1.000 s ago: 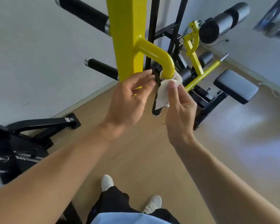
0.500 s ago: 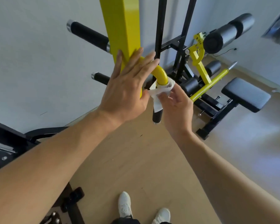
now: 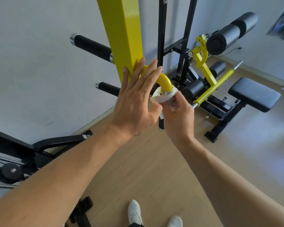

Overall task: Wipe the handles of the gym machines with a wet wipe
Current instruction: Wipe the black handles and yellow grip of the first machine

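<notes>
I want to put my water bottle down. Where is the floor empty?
Bare wood floor lies between the white shoes and the black padded bench. It is crowded on the left by the black machine base and behind the yellow post.

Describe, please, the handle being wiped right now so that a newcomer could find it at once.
Start at the tall yellow post near the wall. A curved yellow tube bends out of it and turns down into a short black handle, with a white wipe wrapped round its top by the right hand. Unlike the two black grips pointing toward the wall, it hangs straight down.
</notes>
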The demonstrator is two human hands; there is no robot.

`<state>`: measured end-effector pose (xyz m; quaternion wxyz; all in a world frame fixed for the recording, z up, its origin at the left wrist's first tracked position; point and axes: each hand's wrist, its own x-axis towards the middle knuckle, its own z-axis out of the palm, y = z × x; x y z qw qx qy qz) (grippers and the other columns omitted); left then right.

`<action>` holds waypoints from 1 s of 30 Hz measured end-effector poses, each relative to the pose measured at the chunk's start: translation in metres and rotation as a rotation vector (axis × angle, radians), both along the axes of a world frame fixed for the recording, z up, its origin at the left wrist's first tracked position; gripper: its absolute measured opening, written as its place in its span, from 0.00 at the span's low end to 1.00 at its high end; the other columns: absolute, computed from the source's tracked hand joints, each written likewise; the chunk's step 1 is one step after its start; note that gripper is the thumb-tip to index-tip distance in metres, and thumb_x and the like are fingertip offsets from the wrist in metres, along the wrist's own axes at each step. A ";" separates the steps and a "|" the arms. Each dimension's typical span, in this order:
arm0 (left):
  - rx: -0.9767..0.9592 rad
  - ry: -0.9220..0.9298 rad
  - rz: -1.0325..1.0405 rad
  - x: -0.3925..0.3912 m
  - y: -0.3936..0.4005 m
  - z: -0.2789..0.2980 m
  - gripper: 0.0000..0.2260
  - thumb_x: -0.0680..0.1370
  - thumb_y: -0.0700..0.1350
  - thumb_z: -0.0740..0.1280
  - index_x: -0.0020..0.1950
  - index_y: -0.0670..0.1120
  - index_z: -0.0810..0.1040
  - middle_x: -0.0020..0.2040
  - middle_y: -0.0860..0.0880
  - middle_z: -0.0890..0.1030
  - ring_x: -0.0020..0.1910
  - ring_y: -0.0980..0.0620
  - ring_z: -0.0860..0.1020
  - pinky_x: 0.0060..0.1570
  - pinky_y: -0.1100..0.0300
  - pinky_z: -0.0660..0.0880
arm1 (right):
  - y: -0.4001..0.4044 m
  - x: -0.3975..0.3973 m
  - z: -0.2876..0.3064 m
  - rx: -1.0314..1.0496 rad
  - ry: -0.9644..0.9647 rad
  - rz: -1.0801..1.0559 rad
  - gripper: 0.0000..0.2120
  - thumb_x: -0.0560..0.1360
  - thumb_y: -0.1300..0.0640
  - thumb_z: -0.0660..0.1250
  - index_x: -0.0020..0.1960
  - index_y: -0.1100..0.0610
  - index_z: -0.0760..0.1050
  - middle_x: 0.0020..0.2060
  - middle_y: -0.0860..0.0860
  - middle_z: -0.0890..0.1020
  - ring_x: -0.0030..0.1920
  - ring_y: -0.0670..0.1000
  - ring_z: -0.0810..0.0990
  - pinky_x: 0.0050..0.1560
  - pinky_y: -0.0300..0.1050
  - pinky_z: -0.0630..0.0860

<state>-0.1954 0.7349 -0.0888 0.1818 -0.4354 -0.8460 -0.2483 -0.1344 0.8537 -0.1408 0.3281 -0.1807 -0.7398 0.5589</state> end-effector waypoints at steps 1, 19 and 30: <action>-0.001 -0.006 0.000 0.000 0.000 0.000 0.35 0.73 0.46 0.65 0.80 0.44 0.61 0.82 0.48 0.60 0.82 0.44 0.51 0.78 0.37 0.47 | 0.000 0.000 -0.003 0.021 -0.018 -0.003 0.07 0.73 0.53 0.72 0.48 0.55 0.78 0.36 0.52 0.80 0.37 0.55 0.74 0.36 0.45 0.71; 0.088 0.025 0.018 -0.007 0.008 -0.009 0.29 0.80 0.53 0.67 0.78 0.43 0.66 0.79 0.47 0.65 0.81 0.43 0.55 0.79 0.38 0.47 | 0.013 0.012 -0.062 0.043 -0.316 0.127 0.11 0.75 0.54 0.73 0.56 0.50 0.79 0.41 0.43 0.82 0.44 0.46 0.80 0.41 0.48 0.77; 0.167 0.051 0.115 -0.002 0.021 -0.011 0.27 0.76 0.52 0.73 0.72 0.44 0.72 0.72 0.48 0.74 0.78 0.44 0.63 0.77 0.37 0.54 | 0.014 0.005 -0.046 0.021 -0.203 0.103 0.13 0.74 0.55 0.74 0.58 0.51 0.80 0.44 0.44 0.85 0.47 0.47 0.82 0.46 0.45 0.80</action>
